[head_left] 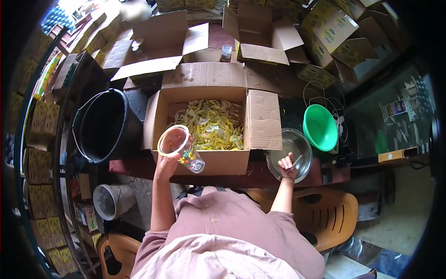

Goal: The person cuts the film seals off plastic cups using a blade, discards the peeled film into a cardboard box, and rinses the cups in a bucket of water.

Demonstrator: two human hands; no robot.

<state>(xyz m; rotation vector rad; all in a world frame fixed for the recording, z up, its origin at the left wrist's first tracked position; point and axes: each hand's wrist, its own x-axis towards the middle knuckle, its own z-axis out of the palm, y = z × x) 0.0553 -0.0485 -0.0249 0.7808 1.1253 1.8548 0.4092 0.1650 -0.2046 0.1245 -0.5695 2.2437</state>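
My left hand [166,165] is wrapped round a clear plastic jar [191,159] with a coloured print on its side. The jar is tilted, its wide open mouth facing up and left, near the front wall of a cardboard box [213,162]. Yellow-green wrapper-like pieces [216,128] fill the bottom of that box. Over a round basin [275,165] at the right, my right hand [288,169] has its fingers curled. A small pale, thin thing shows at its fingertips; I cannot make out what it is.
A black bucket [83,135] stands left of the box, a grey bucket [106,202] lower down. The green bowl [320,128] sits right of the basin. Open cartons [160,32] and a small jar [226,53] are behind. Orange chairs [341,211] flank me.
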